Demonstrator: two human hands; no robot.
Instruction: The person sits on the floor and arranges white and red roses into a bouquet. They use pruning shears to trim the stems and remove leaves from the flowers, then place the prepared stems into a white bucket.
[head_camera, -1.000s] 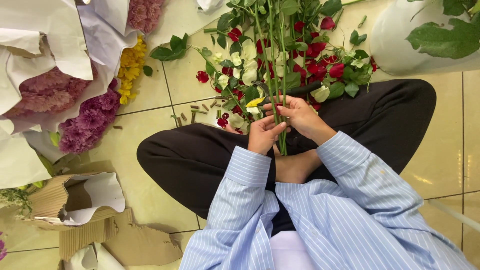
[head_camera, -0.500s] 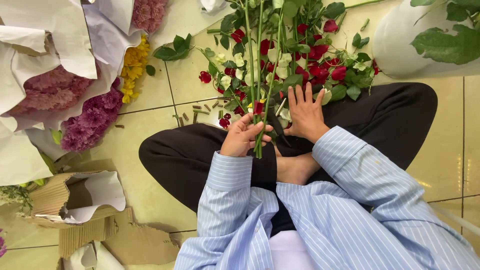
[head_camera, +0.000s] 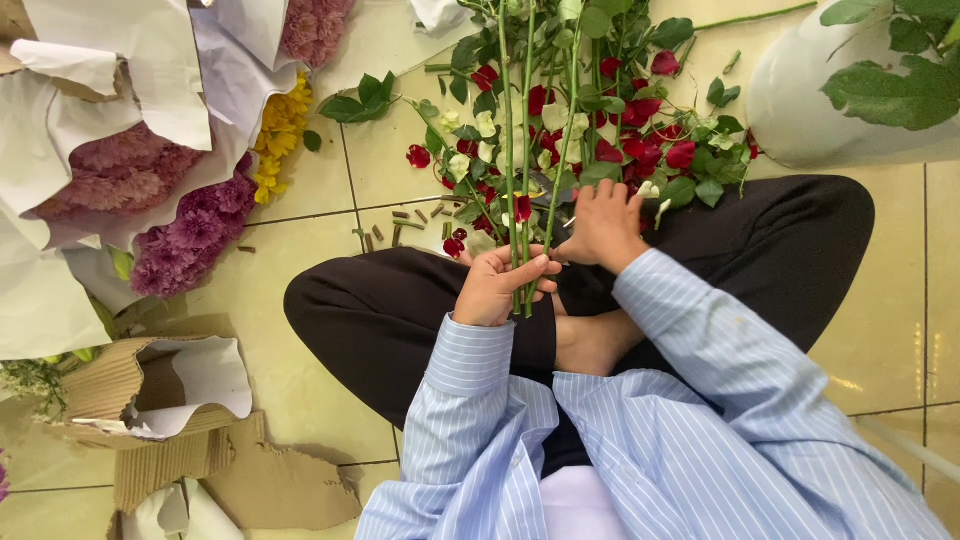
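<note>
I sit cross-legged on a tiled floor in black trousers and a striped blue shirt. My left hand (head_camera: 497, 287) is closed around several long green flower stems (head_camera: 520, 150), held upright over my lap. My right hand (head_camera: 603, 224) lies palm down on a heap of red roses and white flowers (head_camera: 640, 150) in front of my knees. Its fingertips reach in among the leaves, and I cannot see whether they grip anything.
Bunches of purple, pink and yellow flowers (head_camera: 190, 240) wrapped in white paper lie at the left. Torn brown cardboard (head_camera: 150, 400) sits at the lower left. Cut stem pieces (head_camera: 400, 225) litter the tiles. A white pot (head_camera: 800, 100) with green leaves stands at the upper right.
My left hand has drawn the stems closer to my body. My right hand has left the stems and moved out onto the heap of roses.
</note>
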